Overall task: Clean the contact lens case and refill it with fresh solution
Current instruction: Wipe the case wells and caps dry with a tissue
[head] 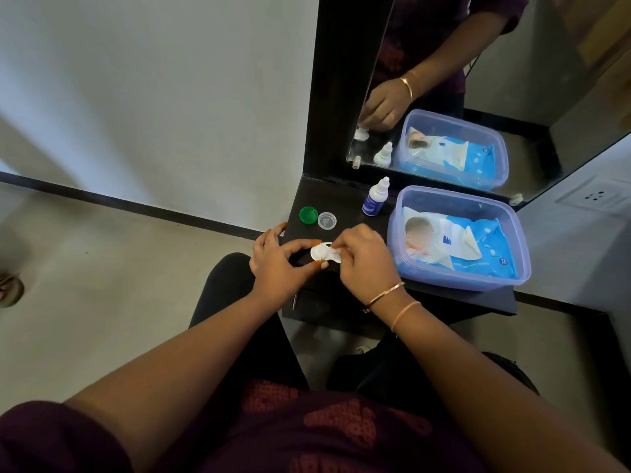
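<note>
Closest to the lens is a maroon patterned top (327,435) and two bare forearms reaching out to the hands, which meet over the near edge of a small black shelf (341,196). The left hand (278,268) pinches the white contact lens case (324,253) between thumb and fingertips, holding it just above the shelf. The right hand (363,256) is curled in with its fingertips bunched on the case's right well, looks like it's rubbing or wiping it, though I can't tell if there's a bit of wipe tucked under the fingers. So I'd say this is the cleaning step, refill not started. Just beyond the hands sit the two caps, off the case: a green cap (308,215) and a clear cap (327,220) touching it. Further out past the right hand stands the solution bottle (375,197), white nozzle, blue label, print too small to read. Right of the right hand is a clear plastic tub (457,285) holding a blue pack of wet wipes (478,245); "72" is all I can make out. Next move probably needs the case set flat and one hand freed for the bottle.
</note>
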